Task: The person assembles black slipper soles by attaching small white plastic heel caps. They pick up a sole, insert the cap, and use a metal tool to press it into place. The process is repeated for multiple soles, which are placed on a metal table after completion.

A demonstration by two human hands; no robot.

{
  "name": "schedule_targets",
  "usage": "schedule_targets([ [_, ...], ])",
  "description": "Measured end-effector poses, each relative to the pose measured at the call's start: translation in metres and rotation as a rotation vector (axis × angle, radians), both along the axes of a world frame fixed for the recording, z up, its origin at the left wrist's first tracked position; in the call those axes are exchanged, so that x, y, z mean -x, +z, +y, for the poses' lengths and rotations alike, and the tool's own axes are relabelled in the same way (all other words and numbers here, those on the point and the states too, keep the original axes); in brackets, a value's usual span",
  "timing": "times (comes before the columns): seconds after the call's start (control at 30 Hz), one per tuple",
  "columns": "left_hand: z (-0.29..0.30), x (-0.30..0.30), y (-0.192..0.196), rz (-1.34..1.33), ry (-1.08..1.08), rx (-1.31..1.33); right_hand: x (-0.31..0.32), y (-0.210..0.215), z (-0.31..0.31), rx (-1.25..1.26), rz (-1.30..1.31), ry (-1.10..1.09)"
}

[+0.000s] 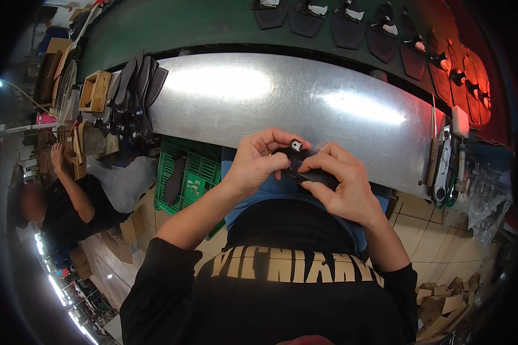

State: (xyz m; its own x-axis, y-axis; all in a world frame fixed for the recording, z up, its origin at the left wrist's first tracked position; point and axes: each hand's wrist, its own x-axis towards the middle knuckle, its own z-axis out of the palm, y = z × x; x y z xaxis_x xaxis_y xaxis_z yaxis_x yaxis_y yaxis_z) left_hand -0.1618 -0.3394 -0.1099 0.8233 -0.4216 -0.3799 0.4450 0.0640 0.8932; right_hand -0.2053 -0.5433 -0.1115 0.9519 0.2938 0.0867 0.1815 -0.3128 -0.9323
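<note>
Here, both hands meet just in front of the body, above the lap, at about 6 o'clock from the middle of the metal desk (pixel 282 98). The left hand (pixel 256 164) has its grip closed on the left end of a black flat piece (pixel 319 177), thumb and forefinger pinched over its upper edge. The right hand (pixel 339 184) has its grip closed on the same piece from the right, fingers curled over it and thumb pressing on its near face. A small white tag (pixel 296 145) stands out at the top of the piece, just past the left fingertips. What the piece is exactly cannot be told; most of it is hidden by the fingers.

The piece is off the desk, held over the blue-clad lap, near the desk's nearest edge. At 9 o'clock on the desk stands a bundle of black flat parts (pixel 133 95), leaning upright, with a small wooden box (pixel 95 91) just beside it to the left. Below the desk, at 8 o'clock from the hands, is a green plastic crate (pixel 193 172). Beyond the desk, at 12 to 2 o'clock, a row of black pieces (pixel 351 20) lies on a green belt (pixel 172 26). At 3 o'clock, on the desk's right end, lie some tools (pixel 443 167). At far left, another person (pixel 69 201) sits in a dark top.
</note>
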Motion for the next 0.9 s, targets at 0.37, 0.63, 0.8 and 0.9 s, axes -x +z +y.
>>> schedule_targets([
  [0.37,-0.004,0.006,0.002,0.013,0.024,0.045,0.013,-0.011,0.01,0.071,-0.172,-0.148],
  [0.63,-0.001,0.029,0.037,0.075,0.053,0.172,0.037,0.008,0.012,-0.054,-0.347,-0.179],
  [0.8,0.009,0.051,0.044,0.121,-0.018,0.134,0.055,0.017,0.013,0.007,-0.585,-0.194],
  [0.9,0.015,0.063,0.045,0.119,-0.099,0.047,0.076,0.022,0.014,0.037,-0.486,-0.261],
])
